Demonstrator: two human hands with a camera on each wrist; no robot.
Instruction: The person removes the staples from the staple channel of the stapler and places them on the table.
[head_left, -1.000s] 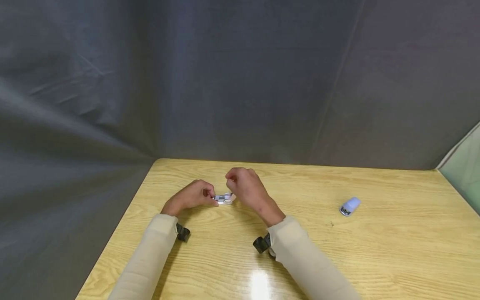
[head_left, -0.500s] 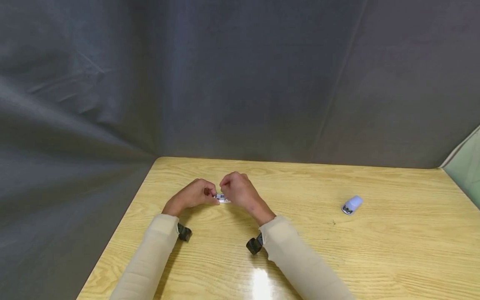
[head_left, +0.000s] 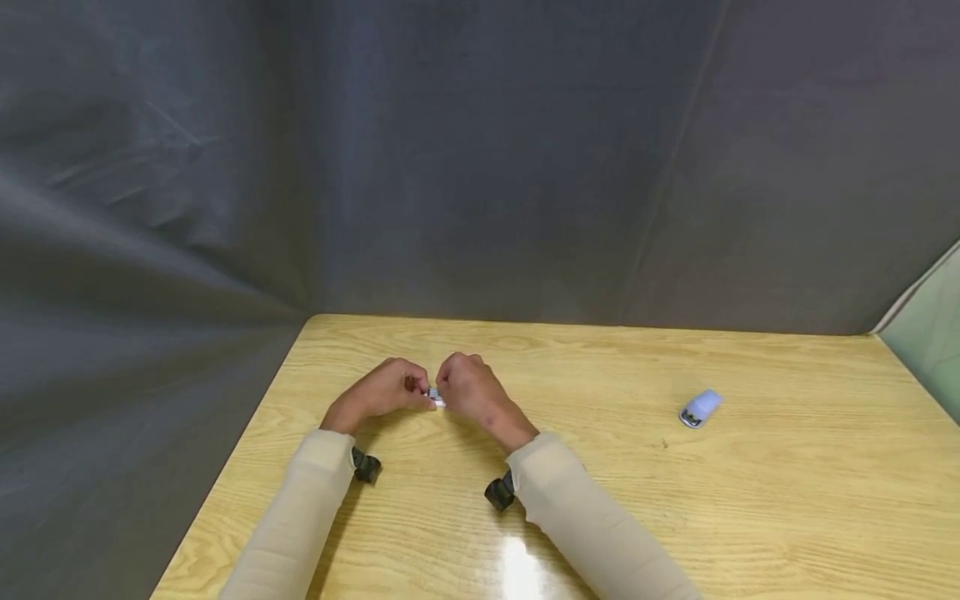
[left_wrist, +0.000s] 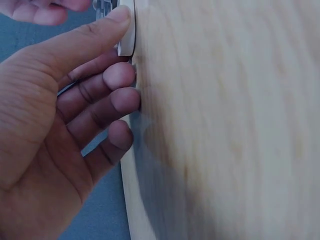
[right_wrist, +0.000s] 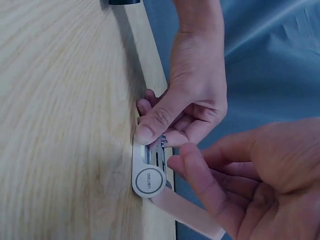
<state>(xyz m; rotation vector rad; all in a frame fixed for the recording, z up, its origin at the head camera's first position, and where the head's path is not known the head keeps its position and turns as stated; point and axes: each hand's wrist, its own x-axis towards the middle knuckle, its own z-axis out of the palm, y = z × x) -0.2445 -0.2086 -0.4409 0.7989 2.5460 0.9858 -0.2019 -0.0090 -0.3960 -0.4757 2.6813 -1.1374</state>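
Note:
A small stapler (right_wrist: 149, 181) with a white body stands at the table's back left. Its pink top arm (right_wrist: 187, 212) is swung wide away from the metal magazine (right_wrist: 159, 156). My left hand (head_left: 382, 389) pinches the end opposite the round hinge. In the left wrist view its thumb (left_wrist: 95, 37) presses on the white side of the stapler, with the other fingers curled beneath. My right hand (head_left: 472, 390) is at the magazine, thumb and index fingertip close together beside the open channel. Whether something small lies between those fingertips is hidden.
A lavender object (head_left: 701, 408) with a dark, glossy end lies on the wooden table (head_left: 787, 483) to the right. A dark grey curtain (head_left: 525, 167) hangs along the table's back and left edges.
My right hand has come left and slightly down over the stapler, covering more of it in the head view. My left hand has kept its hold in the same place.

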